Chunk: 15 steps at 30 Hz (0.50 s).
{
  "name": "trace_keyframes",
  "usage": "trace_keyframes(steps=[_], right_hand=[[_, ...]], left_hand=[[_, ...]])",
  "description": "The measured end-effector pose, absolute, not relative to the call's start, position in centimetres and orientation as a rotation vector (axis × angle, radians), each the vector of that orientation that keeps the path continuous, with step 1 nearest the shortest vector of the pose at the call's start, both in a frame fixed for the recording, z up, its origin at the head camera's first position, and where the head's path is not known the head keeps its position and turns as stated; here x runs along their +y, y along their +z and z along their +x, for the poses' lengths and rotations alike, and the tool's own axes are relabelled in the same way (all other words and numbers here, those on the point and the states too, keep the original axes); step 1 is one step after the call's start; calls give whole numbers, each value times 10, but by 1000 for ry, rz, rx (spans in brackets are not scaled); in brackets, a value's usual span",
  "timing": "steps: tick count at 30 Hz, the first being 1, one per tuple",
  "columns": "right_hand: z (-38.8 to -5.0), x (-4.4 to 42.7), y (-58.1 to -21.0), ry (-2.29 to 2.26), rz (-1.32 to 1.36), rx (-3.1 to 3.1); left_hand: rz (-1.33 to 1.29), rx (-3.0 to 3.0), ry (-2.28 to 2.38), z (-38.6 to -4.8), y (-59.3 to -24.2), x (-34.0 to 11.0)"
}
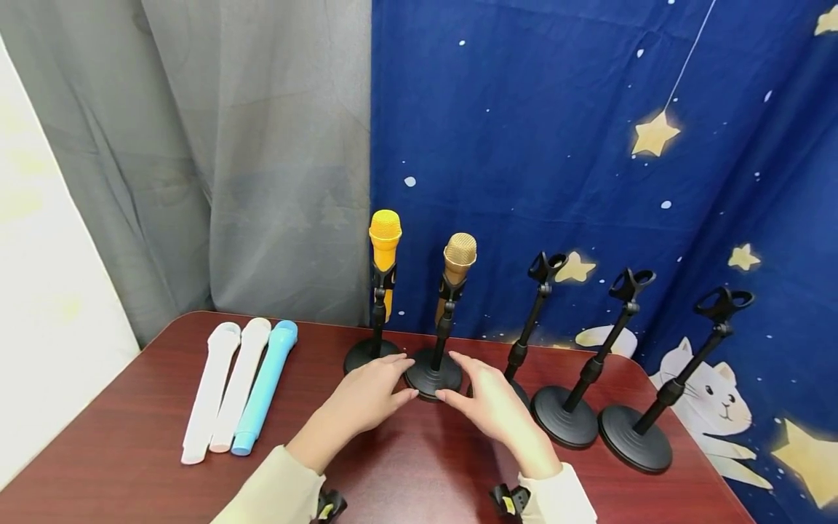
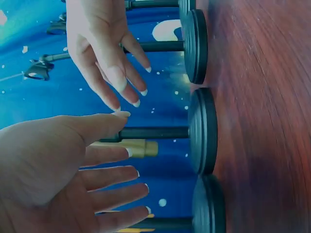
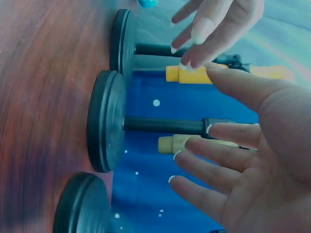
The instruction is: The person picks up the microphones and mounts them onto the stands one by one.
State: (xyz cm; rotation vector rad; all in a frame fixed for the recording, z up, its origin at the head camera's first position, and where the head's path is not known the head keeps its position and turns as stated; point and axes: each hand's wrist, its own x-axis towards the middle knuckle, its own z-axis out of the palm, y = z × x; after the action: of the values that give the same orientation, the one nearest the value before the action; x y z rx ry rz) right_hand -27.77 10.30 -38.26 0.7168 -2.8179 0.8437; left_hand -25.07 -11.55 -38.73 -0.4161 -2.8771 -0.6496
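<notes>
A gold microphone (image 1: 460, 251) sits in the clip of a black desk stand (image 1: 432, 377), tilted slightly. On either side of that stand's round base are my left hand (image 1: 373, 393) and right hand (image 1: 494, 404), fingers extended and slightly bent. In the left wrist view a gap shows between the left hand (image 2: 53, 165) and the stand's base (image 2: 203, 131). The right wrist view shows the right hand (image 3: 238, 170) beside the pole (image 3: 163, 124), with nothing gripped. To the left, a yellow microphone (image 1: 385, 231) stands in another black stand (image 1: 358, 354).
Three microphones lie side by side at the left: white (image 1: 211, 393), pale pink (image 1: 242, 382) and blue (image 1: 265, 389). At the right, three black stands (image 1: 517, 355) (image 1: 564, 416) (image 1: 633, 438) have bare clips. Grey (image 1: 288, 160) and blue starry curtains (image 1: 524, 145) hang behind the table (image 1: 131, 437).
</notes>
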Motion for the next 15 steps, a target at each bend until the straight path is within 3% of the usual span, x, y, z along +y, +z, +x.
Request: trace_keyframes(steps=[8,15], right_hand=[[-256,114,-380,799,918,-2687],[-250,120,-392,898,872,-2312]], left_hand=[[-166,-2846,-607,-229,-388,-153],[18,-2727,-509,-221,-396,-192]])
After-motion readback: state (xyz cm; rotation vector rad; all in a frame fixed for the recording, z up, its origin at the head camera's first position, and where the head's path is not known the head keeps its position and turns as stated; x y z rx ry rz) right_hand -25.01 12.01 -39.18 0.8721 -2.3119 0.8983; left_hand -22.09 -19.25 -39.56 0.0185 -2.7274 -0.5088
